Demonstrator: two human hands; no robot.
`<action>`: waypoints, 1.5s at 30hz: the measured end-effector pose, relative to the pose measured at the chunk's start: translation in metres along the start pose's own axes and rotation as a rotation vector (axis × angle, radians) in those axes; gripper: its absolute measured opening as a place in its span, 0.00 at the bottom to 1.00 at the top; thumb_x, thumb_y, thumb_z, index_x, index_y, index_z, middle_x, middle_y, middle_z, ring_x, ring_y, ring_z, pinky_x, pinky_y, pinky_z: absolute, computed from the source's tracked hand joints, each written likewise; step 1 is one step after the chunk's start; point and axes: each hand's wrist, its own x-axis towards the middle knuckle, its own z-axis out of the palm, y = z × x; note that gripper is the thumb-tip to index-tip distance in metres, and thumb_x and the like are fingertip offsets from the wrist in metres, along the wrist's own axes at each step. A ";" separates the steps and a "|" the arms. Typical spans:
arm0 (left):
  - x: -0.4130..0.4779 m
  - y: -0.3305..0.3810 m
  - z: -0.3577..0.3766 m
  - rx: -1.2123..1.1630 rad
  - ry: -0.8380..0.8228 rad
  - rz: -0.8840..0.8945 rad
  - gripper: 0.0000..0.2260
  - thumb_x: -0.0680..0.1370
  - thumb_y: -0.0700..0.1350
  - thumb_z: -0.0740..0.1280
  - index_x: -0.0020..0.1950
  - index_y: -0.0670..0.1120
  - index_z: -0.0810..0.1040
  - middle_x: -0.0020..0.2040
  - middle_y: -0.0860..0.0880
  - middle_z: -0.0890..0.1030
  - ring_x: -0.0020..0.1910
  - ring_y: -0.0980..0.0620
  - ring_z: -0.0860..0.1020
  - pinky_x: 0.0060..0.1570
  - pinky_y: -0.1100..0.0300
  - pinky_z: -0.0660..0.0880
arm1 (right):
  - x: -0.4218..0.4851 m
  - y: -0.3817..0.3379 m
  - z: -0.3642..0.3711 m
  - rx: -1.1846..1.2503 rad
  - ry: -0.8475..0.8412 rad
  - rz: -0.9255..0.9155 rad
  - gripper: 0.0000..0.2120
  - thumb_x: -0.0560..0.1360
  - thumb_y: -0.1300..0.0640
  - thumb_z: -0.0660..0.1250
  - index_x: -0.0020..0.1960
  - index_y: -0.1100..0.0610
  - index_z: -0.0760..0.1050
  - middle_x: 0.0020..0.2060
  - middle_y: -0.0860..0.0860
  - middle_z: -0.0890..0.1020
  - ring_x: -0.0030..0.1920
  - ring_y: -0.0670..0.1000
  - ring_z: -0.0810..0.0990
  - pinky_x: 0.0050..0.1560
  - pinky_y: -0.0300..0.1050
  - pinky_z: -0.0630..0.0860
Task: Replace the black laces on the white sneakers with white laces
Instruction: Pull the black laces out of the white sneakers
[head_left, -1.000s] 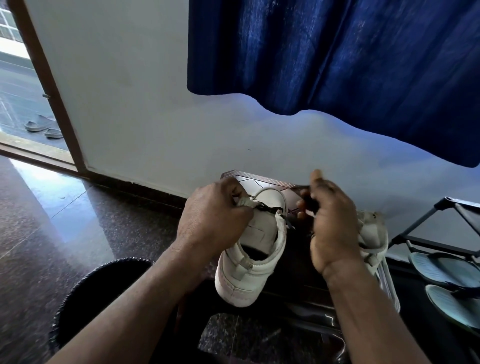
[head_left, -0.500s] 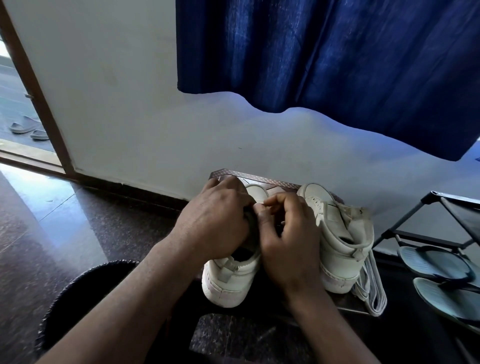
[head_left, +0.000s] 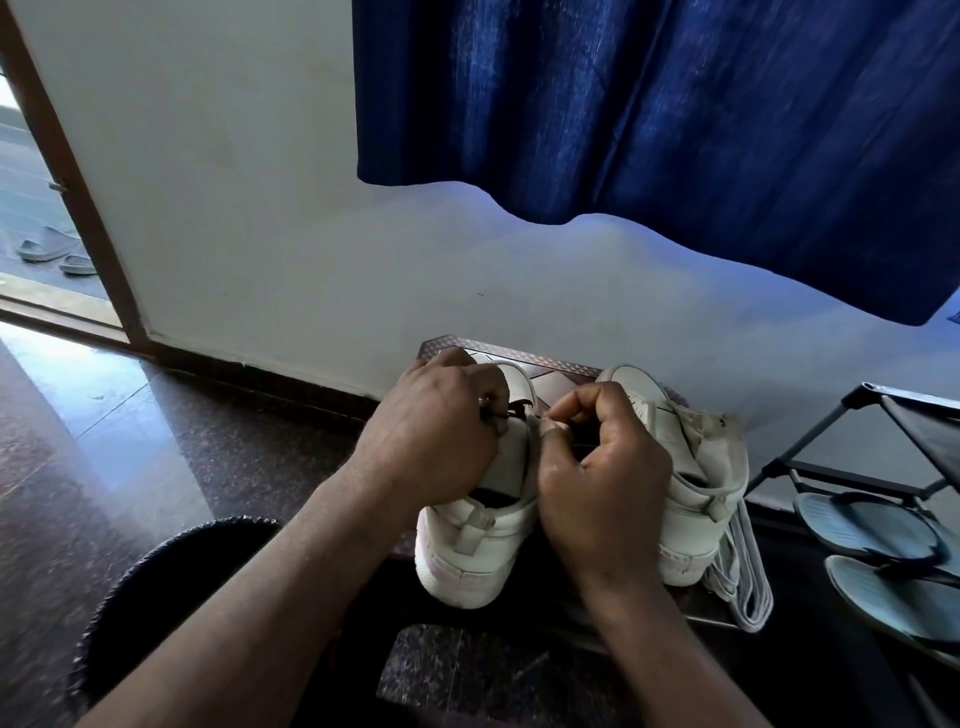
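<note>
- Head view: the left hand (head_left: 434, 431) curls over the left sneaker (head_left: 480, 525), its fingers pinching the black lace (head_left: 514, 413) at the tongue.
- The right hand (head_left: 605, 467) is closed, fingertips pinching at the same eyelet area.
- No readable writing shows.
- Both white sneakers stand heel-near on a mat (head_left: 550, 371); the right sneaker (head_left: 696, 483) has no lace, with white laces (head_left: 743, 577) lying beside it.

My left hand (head_left: 434, 431) and right hand (head_left: 597, 467) pinched the black lace (head_left: 514, 413) on the near sneaker (head_left: 483, 540); white laces (head_left: 743, 577) lay beside the other.
</note>
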 end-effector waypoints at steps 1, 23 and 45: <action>0.000 0.000 0.002 -0.054 0.035 -0.021 0.04 0.77 0.44 0.71 0.46 0.53 0.80 0.50 0.56 0.77 0.50 0.52 0.75 0.44 0.65 0.63 | 0.002 0.000 0.000 -0.010 0.005 0.012 0.10 0.72 0.64 0.73 0.44 0.51 0.76 0.36 0.44 0.82 0.37 0.48 0.80 0.40 0.48 0.77; 0.009 -0.011 -0.017 -0.301 0.144 -0.255 0.07 0.76 0.45 0.74 0.38 0.49 0.85 0.26 0.59 0.79 0.25 0.64 0.72 0.28 0.68 0.69 | 0.009 0.005 0.004 -0.071 -0.158 0.234 0.03 0.73 0.56 0.71 0.46 0.50 0.79 0.40 0.43 0.84 0.42 0.47 0.81 0.43 0.45 0.78; 0.010 -0.021 -0.021 -1.493 0.185 -0.207 0.11 0.86 0.42 0.60 0.44 0.43 0.73 0.35 0.48 0.75 0.35 0.49 0.76 0.40 0.56 0.78 | 0.007 0.010 0.006 -0.049 -0.080 0.175 0.05 0.70 0.59 0.71 0.45 0.51 0.80 0.40 0.43 0.84 0.42 0.46 0.81 0.43 0.41 0.74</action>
